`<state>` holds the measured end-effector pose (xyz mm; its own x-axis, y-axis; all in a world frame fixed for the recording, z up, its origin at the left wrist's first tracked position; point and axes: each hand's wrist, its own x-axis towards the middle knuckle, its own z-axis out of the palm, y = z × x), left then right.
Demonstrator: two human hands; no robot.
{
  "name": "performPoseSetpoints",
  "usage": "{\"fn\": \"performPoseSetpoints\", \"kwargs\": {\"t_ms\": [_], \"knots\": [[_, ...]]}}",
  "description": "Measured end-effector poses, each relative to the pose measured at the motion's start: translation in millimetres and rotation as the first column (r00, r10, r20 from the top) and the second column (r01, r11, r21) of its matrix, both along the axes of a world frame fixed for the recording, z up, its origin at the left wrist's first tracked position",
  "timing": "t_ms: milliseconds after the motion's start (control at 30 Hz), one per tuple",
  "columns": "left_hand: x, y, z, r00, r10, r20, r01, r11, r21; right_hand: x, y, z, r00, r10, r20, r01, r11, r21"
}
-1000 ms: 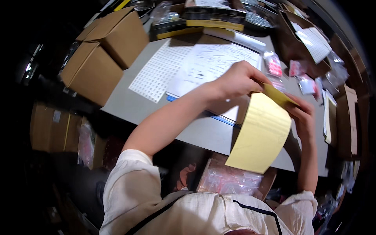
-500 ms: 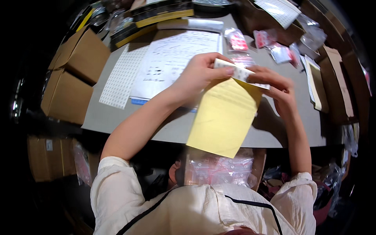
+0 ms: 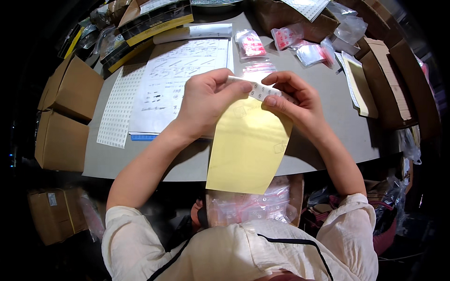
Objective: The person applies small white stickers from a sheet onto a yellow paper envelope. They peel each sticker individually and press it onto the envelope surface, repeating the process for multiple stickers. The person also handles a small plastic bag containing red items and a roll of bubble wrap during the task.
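Observation:
A sticker sheet (image 3: 251, 145) hangs between my hands, its plain yellow backing toward me. The top edge is folded over, showing a white strip of small round printed labels (image 3: 263, 92). My left hand (image 3: 211, 93) pinches the left end of this strip between thumb and fingers. At the strip's right end my right hand (image 3: 293, 98) has its thumb on the front and its fingers curled behind. Just beyond the fingertips lies a small zip bag with red stripes (image 3: 258, 68), partly covered by the hands. The sheet's lower end hangs past the table's front edge.
On the grey table (image 3: 351, 126) are papers with drawings (image 3: 159, 93) and a white label sheet (image 3: 119, 110) at left. Small bags with red print (image 3: 251, 44) lie at the back. Cardboard boxes (image 3: 70, 93) stand left; a box of clear bags (image 3: 253, 206) sits below the edge.
The view has shifted, so the table things appear further left. The right fingers have moved from over the strip to behind it, with the thumb now in front. The yellow sheet hangs flatter.

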<state>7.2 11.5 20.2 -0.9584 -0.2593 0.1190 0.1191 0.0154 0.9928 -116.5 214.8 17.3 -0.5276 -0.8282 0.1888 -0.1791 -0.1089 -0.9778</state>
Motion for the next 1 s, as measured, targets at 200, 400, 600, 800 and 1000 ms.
{"fn": "performPoseSetpoints", "kwargs": {"t_ms": [200, 400, 600, 800, 1000], "knots": [[-2.5, -2.1, -3.4, 0.997, 0.074, -0.026, -0.074, 0.997, 0.005, 0.8, -7.1, -7.7, 0.956, -0.053, -0.288, 0.040, 0.998, -0.053], [-4.9, -5.1, -3.7, 0.998, 0.040, -0.043, -0.037, 0.998, 0.058, 10.2, -2.9, 1.8, 0.994, -0.065, -0.083, 0.056, 0.993, -0.100], [-5.0, -7.2, -3.8, 0.998, -0.033, -0.060, 0.043, 0.985, 0.165, 12.6, 0.1, 7.1, 0.995, -0.090, 0.040, 0.094, 0.991, -0.097], [-5.6, -12.3, -5.7, 0.992, -0.077, -0.101, 0.092, 0.984, 0.154, 2.2, 7.2, -2.3, 0.984, -0.058, 0.167, 0.081, 0.987, -0.137], [-5.0, -10.1, -1.3, 0.994, -0.065, -0.093, 0.079, 0.986, 0.150, -2.7, 6.9, -7.3, 0.980, -0.063, 0.191, 0.089, 0.987, -0.130]]}}
